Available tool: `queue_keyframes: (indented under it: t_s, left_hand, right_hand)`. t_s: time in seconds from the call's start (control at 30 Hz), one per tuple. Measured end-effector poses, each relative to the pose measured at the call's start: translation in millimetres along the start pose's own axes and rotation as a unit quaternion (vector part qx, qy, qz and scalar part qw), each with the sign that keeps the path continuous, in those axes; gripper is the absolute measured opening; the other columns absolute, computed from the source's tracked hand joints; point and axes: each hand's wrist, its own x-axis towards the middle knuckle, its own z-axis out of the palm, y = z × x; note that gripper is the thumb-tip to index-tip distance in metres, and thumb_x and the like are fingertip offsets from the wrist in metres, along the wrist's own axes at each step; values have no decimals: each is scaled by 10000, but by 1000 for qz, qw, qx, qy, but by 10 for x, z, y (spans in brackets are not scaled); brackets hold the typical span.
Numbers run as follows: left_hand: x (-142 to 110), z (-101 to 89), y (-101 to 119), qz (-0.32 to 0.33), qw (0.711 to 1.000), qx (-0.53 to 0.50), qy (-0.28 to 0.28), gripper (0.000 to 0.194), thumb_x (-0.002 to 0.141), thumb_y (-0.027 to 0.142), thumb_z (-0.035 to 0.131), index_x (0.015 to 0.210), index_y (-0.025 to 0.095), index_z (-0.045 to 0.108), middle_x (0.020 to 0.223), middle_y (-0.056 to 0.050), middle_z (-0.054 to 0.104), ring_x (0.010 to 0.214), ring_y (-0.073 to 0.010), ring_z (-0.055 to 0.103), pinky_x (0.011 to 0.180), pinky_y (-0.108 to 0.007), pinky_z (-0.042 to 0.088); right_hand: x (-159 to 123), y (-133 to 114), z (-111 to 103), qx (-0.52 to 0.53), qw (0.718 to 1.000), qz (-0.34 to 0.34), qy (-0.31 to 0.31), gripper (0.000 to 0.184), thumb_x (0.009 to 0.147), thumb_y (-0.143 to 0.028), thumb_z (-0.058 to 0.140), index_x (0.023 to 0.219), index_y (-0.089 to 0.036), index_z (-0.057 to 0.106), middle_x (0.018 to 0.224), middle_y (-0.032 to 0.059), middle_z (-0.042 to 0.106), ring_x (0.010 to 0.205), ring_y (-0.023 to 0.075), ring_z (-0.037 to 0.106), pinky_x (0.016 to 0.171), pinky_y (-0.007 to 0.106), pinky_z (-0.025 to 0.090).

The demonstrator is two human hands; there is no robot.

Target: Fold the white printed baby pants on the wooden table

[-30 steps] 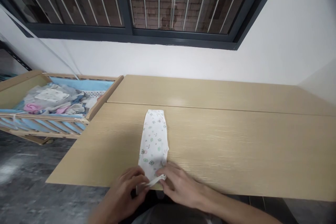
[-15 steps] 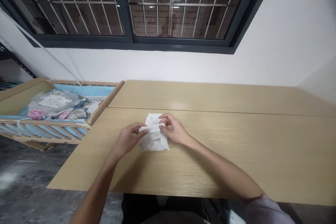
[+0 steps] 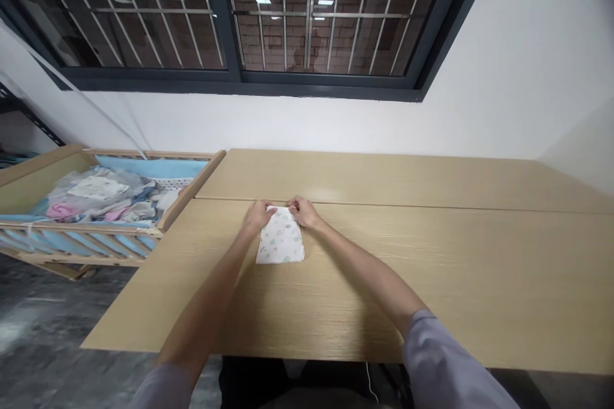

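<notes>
Fingers (image 3: 269,210) of the left hand (image 3: 258,216) and right hand (image 3: 302,212) nearly closed, pinching the far edge of a printed white baby garment (image 3: 281,239), folded into a small rectangle, flat on the tabletop (image 3: 432,255). Folding apparently almost done; more clothes (image 3: 103,198), unfolded, heaped in a wooden crib (image 3: 96,225).
</notes>
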Motion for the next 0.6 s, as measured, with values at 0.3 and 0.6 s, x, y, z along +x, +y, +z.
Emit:
queue_keyframes:
  t_s: [0.3, 0.6]
  left_hand:
    - [-1186, 39, 286, 90, 985, 111, 93, 474, 1017, 418, 409, 1359, 137, 580, 1381, -192, 596, 1257, -324, 549, 1079, -472, 409]
    - [-2159, 724, 324, 73, 968, 237, 44, 567, 971, 494, 472, 1235, 44, 694, 1275, -259, 670, 1311, -418, 543, 1117, -554, 408]
  right_hand:
    - [-419, -479, -202, -146, 952, -255, -86, 616, 1015, -383, 457, 1557, -143, 291, 1623, 184, 304, 1504, 292, 271, 1211, 505, 243]
    - [-890, -687, 144, -174, 806, -465, -323, 595, 1035, -358, 459, 1558, -109, 323, 1627, 149, 313, 1533, 213, 229, 1245, 381, 210]
